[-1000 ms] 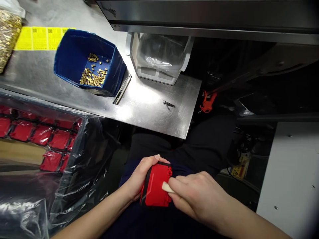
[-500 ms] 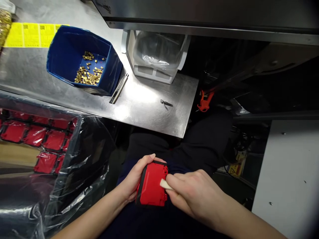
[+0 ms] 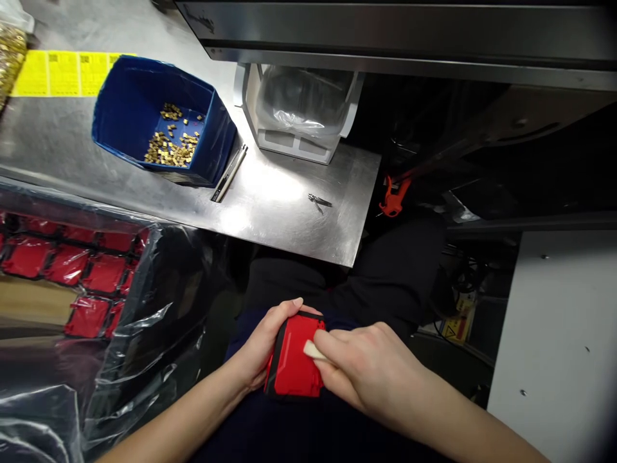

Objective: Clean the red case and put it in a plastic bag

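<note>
1. Head view: the big metal table [image 3: 332, 235] is up past the fingers, well apart from them.
2. Off to the left of the left fingers is a box lined with plastic [image 3: 139, 280]. Red pieces [image 3: 105, 273] sit in it in rows, next to some brown board [image 3: 33, 301]. I can't tell if those pieces are done or waiting.
3. Past the left fingertips, on the table, is a blue tub [image 3: 222, 145].
4. The left hand [image 3: 263, 344] has its fingers bent around the side of a red case [image 3: 294, 370], with the thumb at the top edge. The right hand [image 3: 369, 360] is curled up, and its thumb and pointing finger pinch a pale stick [image 3: 313, 350].
5. The red case is right between the two hands. I think it is part way done, because both hands are busy with it. The right fingers hide some of its edge with the little bumps, so I can't tell how much is left there.
6. The pale stick pokes out of the right fingers toward the left ones. Its tip is on the red face or just over it; I can't tell which.
7. Tiny gold bits [image 3: 168, 154] lie in the tub, far from all the fingers.
</note>
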Action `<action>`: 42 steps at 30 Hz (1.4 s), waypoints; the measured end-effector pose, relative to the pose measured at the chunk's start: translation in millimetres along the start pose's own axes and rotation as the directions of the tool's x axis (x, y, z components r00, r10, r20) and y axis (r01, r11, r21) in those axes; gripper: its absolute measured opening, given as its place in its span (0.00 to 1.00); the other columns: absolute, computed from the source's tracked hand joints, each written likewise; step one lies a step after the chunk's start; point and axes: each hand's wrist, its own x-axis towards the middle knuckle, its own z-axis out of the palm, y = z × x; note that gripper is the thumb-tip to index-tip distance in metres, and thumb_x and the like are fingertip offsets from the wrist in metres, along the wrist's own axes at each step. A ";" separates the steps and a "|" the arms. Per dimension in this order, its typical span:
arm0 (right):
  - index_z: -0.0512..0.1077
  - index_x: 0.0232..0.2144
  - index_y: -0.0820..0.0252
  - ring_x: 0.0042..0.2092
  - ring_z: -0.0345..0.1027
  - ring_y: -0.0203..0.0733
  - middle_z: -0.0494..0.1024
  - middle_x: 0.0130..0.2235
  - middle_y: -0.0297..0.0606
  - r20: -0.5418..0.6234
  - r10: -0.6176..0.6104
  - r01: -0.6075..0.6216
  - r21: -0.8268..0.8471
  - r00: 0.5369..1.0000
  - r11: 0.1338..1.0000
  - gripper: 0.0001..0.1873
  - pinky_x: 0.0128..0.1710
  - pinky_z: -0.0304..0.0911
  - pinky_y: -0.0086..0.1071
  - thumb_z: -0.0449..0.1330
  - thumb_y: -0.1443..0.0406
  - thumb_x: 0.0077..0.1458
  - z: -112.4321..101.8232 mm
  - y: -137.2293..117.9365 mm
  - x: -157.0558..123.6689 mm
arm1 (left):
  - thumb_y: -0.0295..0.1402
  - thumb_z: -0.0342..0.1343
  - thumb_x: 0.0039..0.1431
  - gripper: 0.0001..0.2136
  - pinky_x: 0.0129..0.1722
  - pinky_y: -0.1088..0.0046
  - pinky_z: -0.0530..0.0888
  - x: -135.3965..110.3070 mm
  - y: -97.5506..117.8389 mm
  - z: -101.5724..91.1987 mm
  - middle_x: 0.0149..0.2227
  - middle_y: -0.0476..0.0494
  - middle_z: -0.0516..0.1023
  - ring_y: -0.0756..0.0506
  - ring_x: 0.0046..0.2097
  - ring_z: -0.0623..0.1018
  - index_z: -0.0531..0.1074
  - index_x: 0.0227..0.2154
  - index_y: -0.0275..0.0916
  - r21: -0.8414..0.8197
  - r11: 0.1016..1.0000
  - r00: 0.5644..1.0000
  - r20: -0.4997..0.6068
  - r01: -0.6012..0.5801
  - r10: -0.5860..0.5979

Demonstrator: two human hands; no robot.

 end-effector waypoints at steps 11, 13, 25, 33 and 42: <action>0.63 0.34 0.54 0.26 0.66 0.33 0.77 0.31 0.26 0.042 -0.001 -0.001 0.051 0.999 0.999 0.11 0.25 0.38 0.33 0.51 0.60 0.70 -1.5 5.6 -1.4 | 0.47 0.57 0.63 0.20 0.31 0.71 0.78 3.4 0.0 -4.0 0.32 0.36 0.83 0.44 0.29 0.79 0.80 0.40 0.33 -0.042 0.995 0.995 0.027 0.094 -0.093; 0.64 0.35 0.54 0.27 0.68 0.34 0.78 0.32 0.26 0.030 0.021 -0.022 0.039 0.999 0.999 0.09 0.25 0.37 0.33 0.52 0.61 0.70 -1.7 4.5 -0.7 | 0.47 0.57 0.63 0.20 0.31 0.70 0.78 4.2 1.4 -3.7 0.33 0.35 0.83 0.43 0.30 0.80 0.80 0.40 0.32 -0.034 0.994 0.995 0.017 0.099 -0.099; 0.63 0.35 0.54 0.29 0.70 0.35 0.80 0.34 0.26 0.000 -0.005 0.005 0.037 1.000 0.999 0.10 0.24 0.36 0.34 0.51 0.58 0.70 -4.6 5.6 3.1 | 0.45 0.57 0.63 0.24 0.42 0.61 0.80 7.2 2.9 -7.7 0.46 0.28 0.83 0.36 0.41 0.83 0.78 0.53 0.31 -0.056 0.991 0.991 0.066 0.119 -0.115; 0.64 0.35 0.53 0.30 0.70 0.33 0.80 0.35 0.25 0.035 -0.066 0.063 0.094 0.997 0.994 0.10 0.25 0.38 0.33 0.53 0.58 0.69 -10.6 15.1 1.8 | 0.43 0.58 0.63 0.23 0.41 0.61 0.81 6.9 3.5 -7.0 0.45 0.29 0.84 0.36 0.40 0.83 0.78 0.52 0.30 -0.107 0.986 0.989 0.084 0.131 -0.122; 0.67 0.39 0.53 0.31 0.71 0.33 0.81 0.37 0.27 -0.004 -0.081 0.081 0.104 0.997 0.991 0.09 0.26 0.39 0.32 0.52 0.57 0.70 -8.3 25.8 4.1 | 0.44 0.55 0.64 0.23 0.33 0.62 0.80 7.5 5.4 -7.0 0.42 0.30 0.85 0.37 0.35 0.83 0.78 0.52 0.30 -0.118 0.979 0.986 0.013 0.167 -0.167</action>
